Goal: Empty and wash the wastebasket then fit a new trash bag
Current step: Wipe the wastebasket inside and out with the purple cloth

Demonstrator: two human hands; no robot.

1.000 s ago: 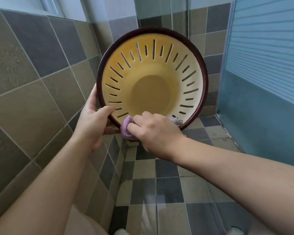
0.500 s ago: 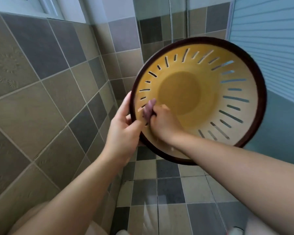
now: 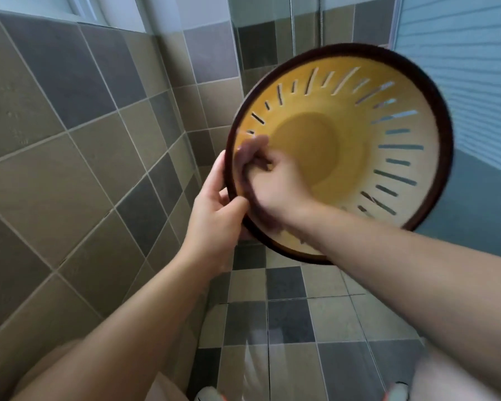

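Starting nearest the camera, two bare forearms reach forward over a checkered tile floor [image 3: 284, 287], with pale clothing and what look like shoe tips at the bottom edge. The left hand [image 3: 214, 209] comes next: its fingers and thumb curl round the dark rim of the wastebasket [image 3: 402, 157] at its lower left edge, holding it up in the air with the mouth tilted toward the camera. The right hand [image 3: 272, 180] reaches across the rim into the yellow interior, fingers curled against the inner wall near the slots on the left side. It is blurred by motion, and a purplish-grey smear at the fingertips may be a cloth, though the blur makes it impossible to say for certain what, if anything, it grips.

Judging by how things lie, the emptying is done: the basket shows a bare yellow floor and slotted sides, with no rubbish and no liner inside. The washing looks to be in hand, with the right hand working the inner wall; whether the outside or the far part of the interior has been cleaned cannot be told. No running water shows here. Left to do, it seems, are finishing the scrub, rinsing or drying, and fitting a fresh bag; no new bag is in view.

Beyond the basket stand the tiled wall [image 3: 70, 140] on the left and a pale blue panel [image 3: 475, 82] on the right.
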